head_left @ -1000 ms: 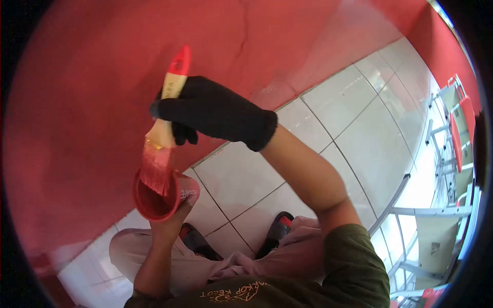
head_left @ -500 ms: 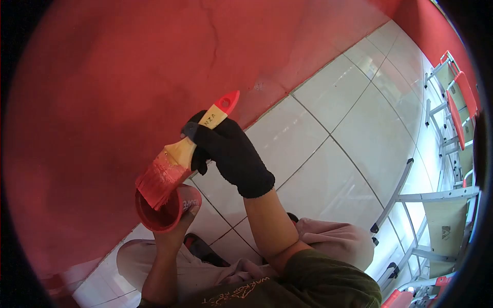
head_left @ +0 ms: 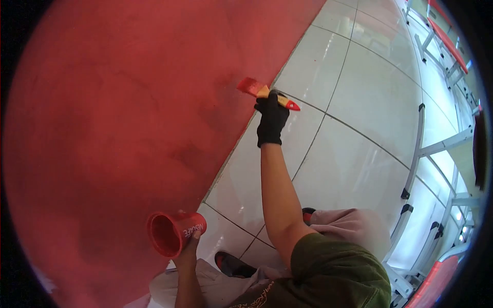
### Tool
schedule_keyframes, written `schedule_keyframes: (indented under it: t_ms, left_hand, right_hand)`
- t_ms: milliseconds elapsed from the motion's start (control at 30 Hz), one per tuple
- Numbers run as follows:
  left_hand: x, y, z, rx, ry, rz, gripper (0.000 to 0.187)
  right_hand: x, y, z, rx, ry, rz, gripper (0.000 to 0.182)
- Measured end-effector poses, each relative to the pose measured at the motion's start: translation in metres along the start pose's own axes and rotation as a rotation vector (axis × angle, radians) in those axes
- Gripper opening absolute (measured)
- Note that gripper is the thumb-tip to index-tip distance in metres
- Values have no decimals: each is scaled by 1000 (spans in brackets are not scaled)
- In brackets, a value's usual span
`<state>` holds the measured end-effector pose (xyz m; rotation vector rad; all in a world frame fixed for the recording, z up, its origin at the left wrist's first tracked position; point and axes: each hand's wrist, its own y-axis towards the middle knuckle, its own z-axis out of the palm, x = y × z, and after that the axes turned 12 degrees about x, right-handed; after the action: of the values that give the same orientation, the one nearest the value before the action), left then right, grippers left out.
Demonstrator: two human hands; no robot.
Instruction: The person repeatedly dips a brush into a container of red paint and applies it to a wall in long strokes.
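My right hand (head_left: 272, 115), in a black glove, grips the wooden handle of a paintbrush (head_left: 262, 92). The red-coated bristles lie against the lower part of the red wall (head_left: 154, 113), close to where it meets the floor. Bare fingers of my left hand (head_left: 189, 250) wrap round a red cup (head_left: 179, 231) with white lettering. The cup is tilted with its wide mouth toward the wall, and its inside looks dark red.
White floor tiles (head_left: 354, 118) with dark joints run along the wall. Metal-framed chairs with red parts (head_left: 448, 43) stand at the right. A silver metal frame (head_left: 447, 142) is nearer, beside my bent legs (head_left: 354, 228).
My right hand has moved the brush away from over the cup, up and right to the wall's base. My left hand and the cup sit slightly lower and further right. The view has shifted.
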<state>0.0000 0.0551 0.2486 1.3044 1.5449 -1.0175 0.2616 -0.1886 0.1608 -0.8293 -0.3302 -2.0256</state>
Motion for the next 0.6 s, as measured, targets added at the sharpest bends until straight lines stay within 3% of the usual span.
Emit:
schedule_keyframes:
  t_ms: [233, 300, 433, 500, 600]
  left_hand:
    - [16, -4, 8, 88, -12, -135, 65]
    - [12, 0, 18, 201, 22, -5, 70]
    - [3, 6, 33, 258, -60, 32, 75]
    - [3, 7, 33, 290, 26, 48, 75]
    - [5, 8, 33, 296, 41, 40, 76]
  right_hand:
    - [20, 47, 45, 144, -99, -205, 22]
    - [47, 40, 61, 232, 20, -269, 22]
    - [25, 41, 23, 20, -186, -233, 23]
    - [-10, 51, 12, 3, -247, -243, 23]
    - [1, 52, 32, 42, -452, -225, 23]
